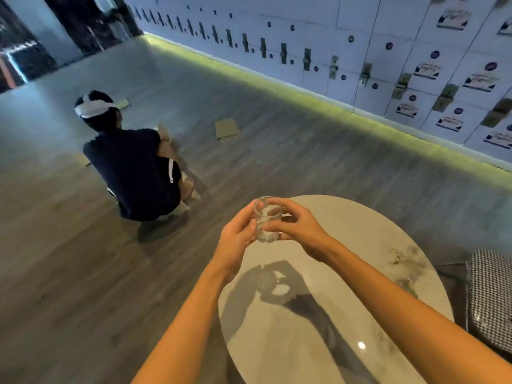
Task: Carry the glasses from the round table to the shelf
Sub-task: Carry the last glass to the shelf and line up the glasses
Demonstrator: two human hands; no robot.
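A clear drinking glass (266,220) is held upright in the air above the far left part of the round marble table (346,314). My left hand (235,239) wraps its left side and my right hand (296,225) grips its right side with fingers across the front. The shadow of the hands and the glass falls on the tabletop below. No shelf is in view.
A person in dark clothes (133,167) crouches on the wooden floor to the left of the table. Flat cardboard pieces (227,129) lie on the floor beyond. A wall of white lockers (388,65) runs along the right. A houndstooth seat (490,297) stands right of the table.
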